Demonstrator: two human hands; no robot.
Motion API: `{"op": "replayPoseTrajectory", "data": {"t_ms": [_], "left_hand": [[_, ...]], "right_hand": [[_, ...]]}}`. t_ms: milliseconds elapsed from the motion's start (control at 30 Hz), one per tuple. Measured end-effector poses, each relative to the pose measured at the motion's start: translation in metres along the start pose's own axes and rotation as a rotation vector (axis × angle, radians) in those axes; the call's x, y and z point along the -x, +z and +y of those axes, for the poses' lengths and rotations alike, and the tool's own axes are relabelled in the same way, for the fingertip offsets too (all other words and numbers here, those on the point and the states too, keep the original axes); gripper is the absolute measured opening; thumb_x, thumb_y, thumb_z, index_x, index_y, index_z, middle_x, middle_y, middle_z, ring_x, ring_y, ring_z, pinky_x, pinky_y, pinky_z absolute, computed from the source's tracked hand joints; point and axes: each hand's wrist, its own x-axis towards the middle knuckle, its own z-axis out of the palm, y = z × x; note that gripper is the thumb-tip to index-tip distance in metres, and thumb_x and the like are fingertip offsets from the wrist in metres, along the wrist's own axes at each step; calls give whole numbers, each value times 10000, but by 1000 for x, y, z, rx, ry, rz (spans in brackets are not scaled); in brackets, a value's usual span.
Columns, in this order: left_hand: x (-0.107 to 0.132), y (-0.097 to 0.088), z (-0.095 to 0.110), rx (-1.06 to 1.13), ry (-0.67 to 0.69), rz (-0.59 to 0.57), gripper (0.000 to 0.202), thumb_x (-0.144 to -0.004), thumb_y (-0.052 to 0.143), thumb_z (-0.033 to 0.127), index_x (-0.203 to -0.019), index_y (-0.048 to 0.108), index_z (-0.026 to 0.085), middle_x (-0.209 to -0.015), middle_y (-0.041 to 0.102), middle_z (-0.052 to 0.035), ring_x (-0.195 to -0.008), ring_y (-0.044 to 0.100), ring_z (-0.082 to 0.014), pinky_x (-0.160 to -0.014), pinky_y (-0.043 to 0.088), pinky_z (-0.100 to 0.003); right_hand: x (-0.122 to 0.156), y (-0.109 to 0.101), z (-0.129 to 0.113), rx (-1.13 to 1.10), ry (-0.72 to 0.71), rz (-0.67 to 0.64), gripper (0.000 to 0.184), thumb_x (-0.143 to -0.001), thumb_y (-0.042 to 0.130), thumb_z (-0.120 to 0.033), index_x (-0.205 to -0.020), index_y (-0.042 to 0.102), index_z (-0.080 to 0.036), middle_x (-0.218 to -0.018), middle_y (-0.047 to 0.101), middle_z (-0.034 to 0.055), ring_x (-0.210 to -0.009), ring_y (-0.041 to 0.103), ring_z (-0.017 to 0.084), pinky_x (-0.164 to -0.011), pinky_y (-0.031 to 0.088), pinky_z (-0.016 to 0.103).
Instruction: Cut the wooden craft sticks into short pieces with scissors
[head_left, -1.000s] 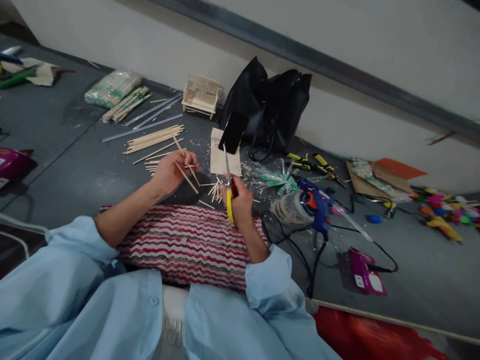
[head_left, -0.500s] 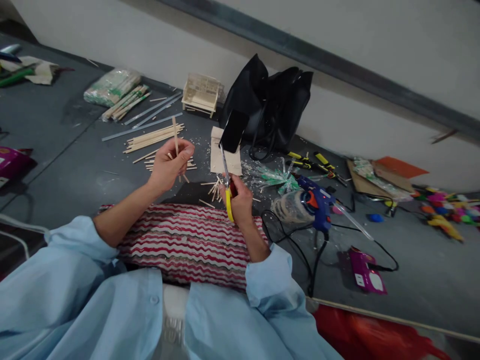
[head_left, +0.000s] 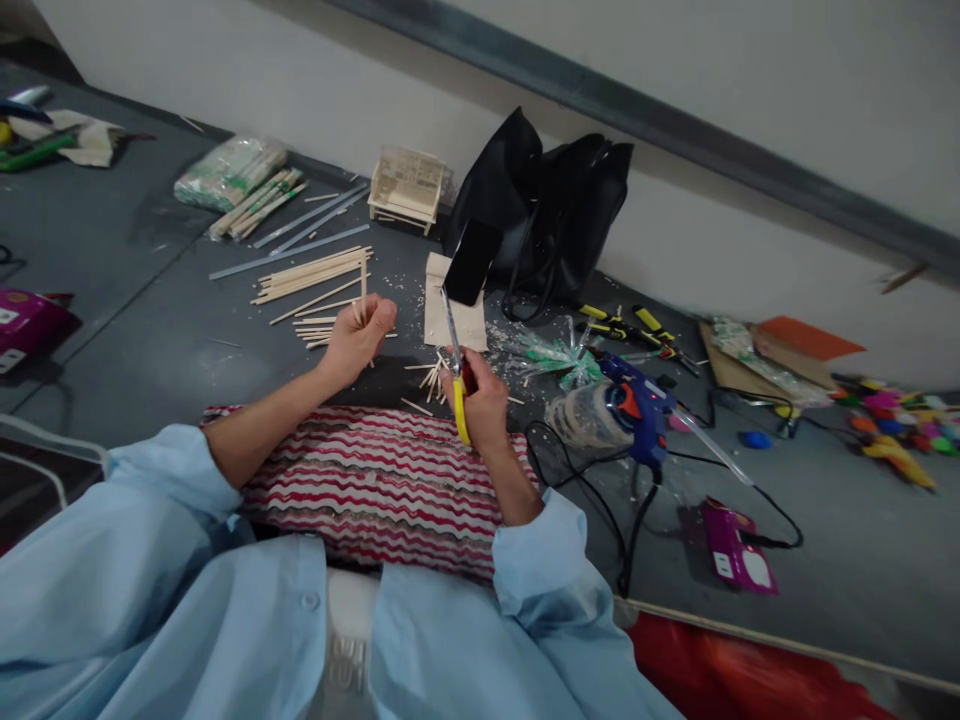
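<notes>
My left hand is closed round a thin wooden stick that stands upright above my fingers. It hovers over a scatter of short cut sticks on the grey floor. My right hand grips yellow-handled scissors, blades pointing up and away. More short stick pieces lie between my hands. A red-and-white striped cloth lies just in front of me, under my forearms.
Long sticks lie beyond my left hand, bagged sticks farther left. A small stick model, a black bag with a phone leaning on it, a blue glue gun with cables, pliers and a purple box lie around.
My left hand lifted a stick from lying slanted to upright and shifted slightly right. My right hand and the scissors stayed put.
</notes>
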Motion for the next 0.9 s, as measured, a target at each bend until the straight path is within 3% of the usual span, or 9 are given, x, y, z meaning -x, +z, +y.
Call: {"op": "replayPoseTrajectory", "data": {"t_ms": [333,500,633,733,900], "left_hand": [[1,2,-1,82,-9,8,539,-780,570,734,-703,554,200,-485,256,80,-391,203,-58,-374,169,-204],[1,2,-1,214,-28,27,458,-784,565,660,-706,492,215,-494,238,83,-401,156,-59,-385,133,-188],[1,1,0,188,-56,47,421,-746,635,583,-670,443,217,-483,238,85,-408,172,-58,-387,140,-180],[2,2,-1,149,-32,34,454,-781,638,596,-657,433,210,-508,271,76,-416,232,-58,-389,195,-184],[6,2,1,42,55,-98,545,-767,637,689,-624,453,197,-520,349,61,-437,351,-64,-420,348,-206]], "right_hand": [[0,0,1,12,-5,-15,384,-861,603,-392,-1168,675,-173,-968,747,58,-725,641,154,-714,510,266],[0,0,1,8,-4,-8,377,-859,607,-395,-1160,677,-179,-1016,747,70,-845,678,189,-770,521,283],[0,-1,-1,5,-4,-15,371,-865,601,-381,-1162,677,-171,-1030,746,78,-867,685,195,-791,524,291],[0,-2,-2,7,9,-16,375,-865,600,-388,-1162,676,-172,-1023,747,76,-852,681,195,-793,526,297],[0,-2,-2,-1,14,-13,384,-866,597,-392,-1164,677,-163,-1035,742,82,-854,681,194,-794,525,291]]}}
